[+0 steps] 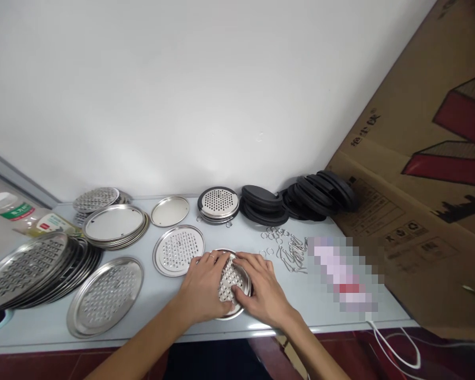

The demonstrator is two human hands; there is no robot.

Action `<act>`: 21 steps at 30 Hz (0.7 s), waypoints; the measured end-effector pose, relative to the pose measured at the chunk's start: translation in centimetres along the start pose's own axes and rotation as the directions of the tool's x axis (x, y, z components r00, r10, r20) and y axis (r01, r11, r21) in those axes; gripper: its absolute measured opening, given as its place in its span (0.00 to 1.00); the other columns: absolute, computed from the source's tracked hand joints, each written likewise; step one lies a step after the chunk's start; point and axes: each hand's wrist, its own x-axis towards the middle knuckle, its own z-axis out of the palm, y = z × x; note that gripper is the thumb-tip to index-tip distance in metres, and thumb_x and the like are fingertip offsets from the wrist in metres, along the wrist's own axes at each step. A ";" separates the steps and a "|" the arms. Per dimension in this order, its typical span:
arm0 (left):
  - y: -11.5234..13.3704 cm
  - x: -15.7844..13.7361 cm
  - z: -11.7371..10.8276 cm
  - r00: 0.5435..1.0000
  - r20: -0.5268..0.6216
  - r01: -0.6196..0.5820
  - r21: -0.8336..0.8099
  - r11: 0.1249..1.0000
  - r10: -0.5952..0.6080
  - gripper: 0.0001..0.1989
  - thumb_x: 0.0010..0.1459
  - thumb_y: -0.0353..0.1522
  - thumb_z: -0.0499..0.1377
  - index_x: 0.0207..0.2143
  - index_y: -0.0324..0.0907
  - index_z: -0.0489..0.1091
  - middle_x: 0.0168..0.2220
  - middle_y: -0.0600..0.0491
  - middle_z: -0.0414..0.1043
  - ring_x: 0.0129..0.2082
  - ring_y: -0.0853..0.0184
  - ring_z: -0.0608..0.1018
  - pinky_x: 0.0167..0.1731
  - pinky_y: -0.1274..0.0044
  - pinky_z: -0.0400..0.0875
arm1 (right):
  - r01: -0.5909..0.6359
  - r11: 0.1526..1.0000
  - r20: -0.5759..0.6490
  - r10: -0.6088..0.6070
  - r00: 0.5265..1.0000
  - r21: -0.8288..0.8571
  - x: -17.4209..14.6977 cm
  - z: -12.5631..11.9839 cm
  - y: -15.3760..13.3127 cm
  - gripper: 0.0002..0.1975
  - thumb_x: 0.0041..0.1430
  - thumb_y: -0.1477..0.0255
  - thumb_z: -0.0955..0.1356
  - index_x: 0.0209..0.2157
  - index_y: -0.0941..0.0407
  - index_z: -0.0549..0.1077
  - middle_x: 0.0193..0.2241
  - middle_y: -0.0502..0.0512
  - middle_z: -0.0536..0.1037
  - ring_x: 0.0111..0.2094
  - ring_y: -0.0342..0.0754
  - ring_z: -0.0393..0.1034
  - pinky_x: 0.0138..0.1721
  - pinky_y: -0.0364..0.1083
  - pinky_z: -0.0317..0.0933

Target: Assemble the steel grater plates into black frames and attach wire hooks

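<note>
And both hands are on it: the held perforated disc (228, 282) sits near the front of the desk (237, 237), clamped from two sides. The left hand (206, 287) wraps the nine o'clock rim, fingers close together, thumb low; the right hand (263, 290) covers two to three o'clock, its thumb pressing on the face. That paired grip probably keeps the disc steady under pressure. A dark edge peeks out at its right; what it is, one can't tell.

Around it, a loose perforated disc (179, 250) lies at ten o'clock, and the black rings (261, 205) are stacked at one o'clock, seemingly grouped by kind for easy reach. The small metal rings (275, 234) lie between one and two.

Room now! The desk's front edge runs close below, at six o'clock, so there's little margin there. A strip of desk stretches toward twelve, up to the black-rimmed stack (218, 205); the carton (404, 227) walls off two o'clock.
</note>
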 end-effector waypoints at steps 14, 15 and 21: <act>0.9 1.1 0.0 1.000 0.019 -0.014 0.038 0.999 0.013 0.39 0.42 0.36 0.64 0.59 0.46 0.59 0.57 0.43 0.66 0.57 0.47 0.68 0.55 0.54 0.60 | -0.020 0.999 -0.041 0.021 0.999 0.039 0.1 0.1 -0.2 0.20 0.58 0.76 0.66 0.53 0.51 0.68 0.53 0.55 0.73 0.53 0.56 0.62 0.53 0.56 0.55; 0.8 1.0 0.1 0.999 0.011 -0.037 0.025 0.999 0.036 0.39 0.44 0.36 0.64 0.60 0.46 0.58 0.58 0.43 0.65 0.58 0.48 0.67 0.57 0.54 0.59 | -0.025 0.999 -0.052 0.027 0.998 0.043 0.2 0.1 -0.2 0.19 0.58 0.76 0.66 0.51 0.51 0.68 0.52 0.54 0.73 0.53 0.56 0.62 0.52 0.55 0.55; -1.4 -1.1 0.5 0.983 -0.183 -0.001 0.003 1.000 0.002 0.36 0.55 0.40 0.61 0.64 0.45 0.54 0.64 0.43 0.61 0.64 0.51 0.63 0.61 0.56 0.57 | -0.041 0.997 -0.109 0.048 0.993 0.062 0.1 0.3 -0.3 0.15 0.58 0.76 0.67 0.48 0.51 0.69 0.49 0.54 0.73 0.50 0.54 0.64 0.51 0.55 0.56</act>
